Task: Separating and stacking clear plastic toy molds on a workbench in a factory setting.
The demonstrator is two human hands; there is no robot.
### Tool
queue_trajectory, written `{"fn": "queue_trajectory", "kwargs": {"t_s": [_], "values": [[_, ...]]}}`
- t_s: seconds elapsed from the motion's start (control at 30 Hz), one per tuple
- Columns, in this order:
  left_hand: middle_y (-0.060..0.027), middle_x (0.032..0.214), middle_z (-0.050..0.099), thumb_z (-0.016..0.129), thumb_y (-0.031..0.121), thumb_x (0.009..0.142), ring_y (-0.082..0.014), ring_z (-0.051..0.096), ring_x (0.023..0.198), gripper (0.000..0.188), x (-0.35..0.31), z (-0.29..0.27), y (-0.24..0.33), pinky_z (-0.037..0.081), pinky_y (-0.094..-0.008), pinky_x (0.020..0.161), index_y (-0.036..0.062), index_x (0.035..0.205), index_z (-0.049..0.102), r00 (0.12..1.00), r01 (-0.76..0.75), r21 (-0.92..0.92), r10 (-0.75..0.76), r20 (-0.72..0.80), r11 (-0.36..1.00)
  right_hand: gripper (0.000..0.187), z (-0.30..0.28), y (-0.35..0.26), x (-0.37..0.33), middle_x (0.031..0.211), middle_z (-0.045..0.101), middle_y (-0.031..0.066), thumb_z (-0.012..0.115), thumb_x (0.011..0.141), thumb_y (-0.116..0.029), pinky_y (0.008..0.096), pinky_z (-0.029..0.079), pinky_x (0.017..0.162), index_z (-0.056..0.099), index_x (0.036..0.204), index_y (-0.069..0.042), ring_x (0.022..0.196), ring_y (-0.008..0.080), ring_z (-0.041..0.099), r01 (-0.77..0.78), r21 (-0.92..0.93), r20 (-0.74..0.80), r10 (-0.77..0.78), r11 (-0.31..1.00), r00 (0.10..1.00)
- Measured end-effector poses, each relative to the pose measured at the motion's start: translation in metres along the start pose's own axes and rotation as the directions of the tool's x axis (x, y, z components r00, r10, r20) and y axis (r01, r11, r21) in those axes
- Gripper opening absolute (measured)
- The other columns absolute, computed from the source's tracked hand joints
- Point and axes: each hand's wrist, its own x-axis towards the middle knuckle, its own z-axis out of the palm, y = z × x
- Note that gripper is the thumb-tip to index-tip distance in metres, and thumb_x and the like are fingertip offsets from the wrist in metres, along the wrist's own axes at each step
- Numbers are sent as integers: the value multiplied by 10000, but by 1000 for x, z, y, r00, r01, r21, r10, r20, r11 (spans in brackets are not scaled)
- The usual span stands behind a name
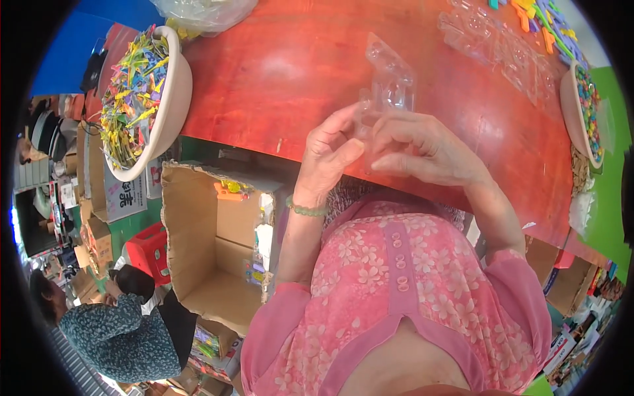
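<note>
Over the front edge of the red table (264, 86), both my hands grip a clear plastic blister shell (393, 82) with moulded hollows. Its upper part sticks up past my fingers and no contents show in it. My left hand (330, 152), with a green bead bracelet (307, 210) at the wrist, pinches the shell's left side. On the right side, my right hand (426, 146) has its fingers bent round the plastic. The lower part of the shell is partly hidden by my fingers. More clear blister shells (495, 53) lie on the table to the right.
A white basin (178, 86) of small colourful plastic pieces stands at left, another basin (573, 112) of coloured bits at right. A clear bag (211, 13) and colourful plastic parts (548, 26) lie far back. An open cardboard box (198, 244) is left below; a person (125, 336) sits beyond.
</note>
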Motion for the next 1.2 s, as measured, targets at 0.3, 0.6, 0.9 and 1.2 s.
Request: {"fn": "queue_trajectory", "kwargs": {"t_s": [0.3, 0.6, 0.9, 1.2], "values": [[-89, 1203, 574, 780, 58, 762, -195, 580, 1102, 559, 9, 26, 8, 471, -358, 962, 13, 1254, 519, 984, -181, 243, 176, 43, 953, 118, -2, -7, 3, 779, 649, -7, 706, 845, -121, 223, 462, 641, 686, 908, -24, 751, 61, 601, -207, 520, -191, 349, 828, 917], [-84, 1200, 535, 806, -11, 685, -196, 587, 1099, 613, 5, 43, 9, 471, -366, 973, 10, 1229, 524, 968, -247, 428, 245, 59, 869, 115, -9, -13, -13, 935, 680, 48, 688, 836, -45, 247, 496, 782, 717, 937, 1, 846, 101, 630, -160, 596, -183, 327, 787, 927], [-72, 1145, 594, 805, 27, 712, -173, 573, 1088, 584, 0, 42, 2, 445, -352, 981, 5, 1224, 523, 984, -176, 277, 162, 75, 945, 128, -3, -15, -22, 895, 687, 47, 692, 830, -66, 233, 489, 778, 720, 937, 0, 837, 104, 634, -182, 666, -166, 381, 724, 909], [-87, 1186, 572, 768, 9, 752, -187, 557, 1123, 538, 0, 42, -2, 440, -374, 1008, -1, 1228, 517, 989, -128, 213, 109, 98, 969, 129, -9, -13, -29, 890, 683, 34, 684, 833, -58, 232, 487, 772, 716, 939, 8, 835, 84, 622, -272, 630, -102, 425, 727, 899]]}}
